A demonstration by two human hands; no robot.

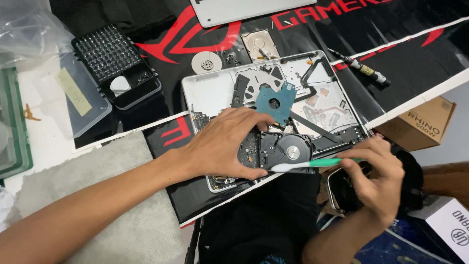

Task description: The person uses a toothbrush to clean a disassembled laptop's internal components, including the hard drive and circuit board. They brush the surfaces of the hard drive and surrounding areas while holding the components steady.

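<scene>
Opened laptop shell (215,90) is laid on the black-and-red mat (342,29), roughly mid-desk, insides exposed.

Left hand (222,144) is spread over the shell's near-left part; fingers are curled around a black hard drive (286,149), thumb at its near edge, fingertips at its far edge. Drive is gripped and held steady, shiny round hub facing up, at the near edge of the shell.

Right hand (378,178) is closed on a green-handled toothbrush (312,164), pinched between thumb and fingers at the handle end. White brush head is pressed at the drive's near edge, just beside the left thumb.

A teal circuit board (275,102) is lying on the shell just beyond the drive, tilted, near the left fingertips.

Toward the mat's far edge: a second opened drive (261,45) and a loose silver disc (206,62) beside it. A screwdriver (361,68) is seen at the far right. A bit set in a black case (115,63) sits at the far left. A cardboard box (420,124) is off the mat's right edge. A grey cloth (122,195) lies at the near left, under the left forearm.
</scene>
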